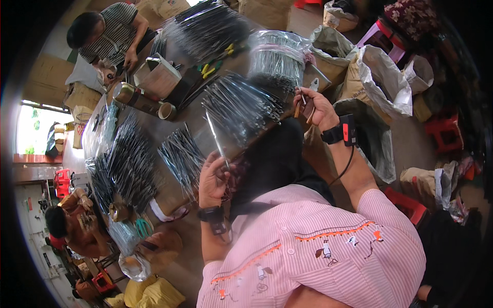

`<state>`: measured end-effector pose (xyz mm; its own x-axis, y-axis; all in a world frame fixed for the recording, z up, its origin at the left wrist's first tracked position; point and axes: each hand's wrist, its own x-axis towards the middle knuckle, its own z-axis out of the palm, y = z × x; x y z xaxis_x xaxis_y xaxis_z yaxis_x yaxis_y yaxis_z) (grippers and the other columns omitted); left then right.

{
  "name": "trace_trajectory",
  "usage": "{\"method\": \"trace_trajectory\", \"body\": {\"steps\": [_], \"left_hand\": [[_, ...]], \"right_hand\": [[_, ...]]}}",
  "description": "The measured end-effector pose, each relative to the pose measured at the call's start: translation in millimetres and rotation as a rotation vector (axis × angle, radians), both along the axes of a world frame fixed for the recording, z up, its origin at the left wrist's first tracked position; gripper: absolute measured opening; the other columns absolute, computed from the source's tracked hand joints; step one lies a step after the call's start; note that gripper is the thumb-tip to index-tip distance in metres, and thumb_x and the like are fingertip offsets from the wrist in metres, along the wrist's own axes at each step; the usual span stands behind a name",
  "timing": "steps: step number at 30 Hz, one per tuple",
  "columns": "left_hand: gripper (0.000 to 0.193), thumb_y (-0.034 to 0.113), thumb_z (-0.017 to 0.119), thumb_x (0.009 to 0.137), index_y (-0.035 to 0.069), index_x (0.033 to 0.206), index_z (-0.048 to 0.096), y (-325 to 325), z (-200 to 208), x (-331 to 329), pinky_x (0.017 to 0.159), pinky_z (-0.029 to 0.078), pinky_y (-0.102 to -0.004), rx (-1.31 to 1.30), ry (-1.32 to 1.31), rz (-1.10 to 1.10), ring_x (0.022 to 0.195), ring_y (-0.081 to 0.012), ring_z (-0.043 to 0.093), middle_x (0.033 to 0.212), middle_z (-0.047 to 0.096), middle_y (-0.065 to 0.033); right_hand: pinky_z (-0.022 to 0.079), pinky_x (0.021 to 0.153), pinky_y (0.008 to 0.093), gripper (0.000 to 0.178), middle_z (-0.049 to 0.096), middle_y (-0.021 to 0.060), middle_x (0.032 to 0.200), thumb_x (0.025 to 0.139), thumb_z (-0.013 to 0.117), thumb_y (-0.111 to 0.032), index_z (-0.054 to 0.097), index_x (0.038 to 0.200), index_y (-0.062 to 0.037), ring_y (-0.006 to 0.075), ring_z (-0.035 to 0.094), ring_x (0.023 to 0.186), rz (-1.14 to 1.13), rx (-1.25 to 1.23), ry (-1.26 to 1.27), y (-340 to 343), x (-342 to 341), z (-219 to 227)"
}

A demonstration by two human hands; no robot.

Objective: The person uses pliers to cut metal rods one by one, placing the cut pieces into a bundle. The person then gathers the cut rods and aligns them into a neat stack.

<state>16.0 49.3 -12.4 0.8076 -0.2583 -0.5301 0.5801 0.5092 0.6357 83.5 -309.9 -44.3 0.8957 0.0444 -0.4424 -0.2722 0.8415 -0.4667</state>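
Note:
My left hand (212, 177) is closed around the lower end of a thin silvery metal rod (213, 134), which slants up and away over the table. At the table's near right edge my right hand (319, 110) grips a small tool with orange handles, which look like pliers (297, 109); the fingers cover much of it. Between and beyond my hands lies a pile of thin metal rods (239, 109). A smaller bunch of dark rods (181, 153) rests just left of my left hand.
More rods (205, 28) lie at the far side, beside a plastic-wrapped bundle (278, 59). Yellow-handled pliers (207, 71), a metal flask (134, 97) and a box (157, 77) are on the table. Open sacks (377, 84) stand at the right. Two people work across and at the left.

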Motion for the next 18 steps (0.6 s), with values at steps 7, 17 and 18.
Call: {"method": "trace_trajectory", "body": {"steps": [7,17,18], "left_hand": [[0.032,0.004,0.064,0.087,0.004,0.118,0.056,-12,-3,-13,0.053,0.053,-0.0209,0.045,-0.013,-0.036,0.072,-0.0219,0.068,0.086,0.064,-0.0076],[0.028,0.000,0.065,0.082,0.000,0.109,0.057,-35,1,-21,0.079,0.056,-0.0316,0.029,-0.118,-0.145,0.088,-0.0254,0.067,0.098,0.062,-0.0099],[0.027,0.000,0.065,0.082,0.000,0.108,0.057,-38,2,-22,0.079,0.055,-0.0312,0.035,-0.120,-0.163,0.088,-0.0255,0.067,0.098,0.062,-0.0100]], "right_hand": [[0.055,0.065,0.0327,0.012,0.064,0.0079,0.079,0.090,0.064,-0.011,0.061,0.092,0.0000,0.0179,0.063,0.067,0.108,-0.329,-0.073,26,-28,-12],[0.055,0.062,0.0304,0.021,0.065,0.0115,0.083,0.086,0.069,-0.008,0.055,0.100,-0.0020,0.0199,0.065,0.068,0.202,-0.587,-0.223,57,-66,24],[0.055,0.063,0.0306,0.021,0.065,0.0116,0.083,0.086,0.068,-0.008,0.055,0.101,-0.0023,0.0201,0.065,0.070,0.204,-0.580,-0.228,60,-69,31]]}}
